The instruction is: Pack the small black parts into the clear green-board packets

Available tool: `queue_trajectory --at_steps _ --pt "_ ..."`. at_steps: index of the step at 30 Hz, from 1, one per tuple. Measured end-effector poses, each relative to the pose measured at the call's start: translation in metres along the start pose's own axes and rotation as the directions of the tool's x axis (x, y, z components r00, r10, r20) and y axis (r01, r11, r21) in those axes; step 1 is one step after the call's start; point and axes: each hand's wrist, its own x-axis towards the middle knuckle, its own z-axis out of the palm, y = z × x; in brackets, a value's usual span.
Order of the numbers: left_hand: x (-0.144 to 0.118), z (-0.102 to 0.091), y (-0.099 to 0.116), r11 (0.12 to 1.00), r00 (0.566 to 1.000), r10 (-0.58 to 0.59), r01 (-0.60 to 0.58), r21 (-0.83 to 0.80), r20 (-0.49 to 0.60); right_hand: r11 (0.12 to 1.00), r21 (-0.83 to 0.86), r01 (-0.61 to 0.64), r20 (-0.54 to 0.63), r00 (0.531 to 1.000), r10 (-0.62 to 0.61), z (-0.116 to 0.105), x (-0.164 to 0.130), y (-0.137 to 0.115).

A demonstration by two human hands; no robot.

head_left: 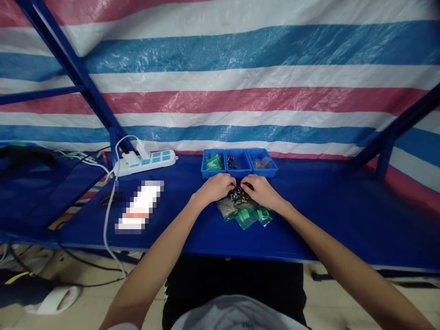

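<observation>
My left hand [217,188] and my right hand [260,190] meet over a small heap of clear plastic bags [244,211] on the blue table [309,220]. Both hands have their fingers curled together at a point above the heap, pinching something small and dark that I cannot make out. Some bags hold green parts, others small dark parts. Just beyond the hands stand three joined blue bins [239,162]: the left has green parts, the middle dark parts, the right a clear bag.
A white power strip [146,161] with a plugged adapter and cable lies at the back left. A blurred white-and-orange item [139,206] lies left of the hands. Blue frame struts rise on both sides. A striped tarp hangs behind.
</observation>
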Motion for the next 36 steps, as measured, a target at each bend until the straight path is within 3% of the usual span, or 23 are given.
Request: queue_trajectory --at_steps 9,16,23,36 --pt "0.000 0.008 0.001 0.998 1.000 -0.024 0.024 0.059 -0.009 1.000 0.009 0.001 -0.015 1.000 -0.001 0.001 0.000 0.001" --pt "0.003 0.002 0.007 0.981 0.984 0.028 -0.060 -0.183 -0.176 0.992 0.118 -0.038 -0.159 0.986 0.056 0.003 0.000 -0.002" --pt "0.007 0.007 0.014 0.896 0.962 -0.035 -0.090 -0.434 -0.271 0.990 0.144 -0.011 -0.219 0.975 0.043 0.003 0.000 -0.007" --pt "0.005 0.003 0.018 0.899 0.954 -0.054 -0.082 -0.430 -0.295 0.981 0.193 0.037 -0.198 0.980 0.002 -0.002 -0.002 -0.013"
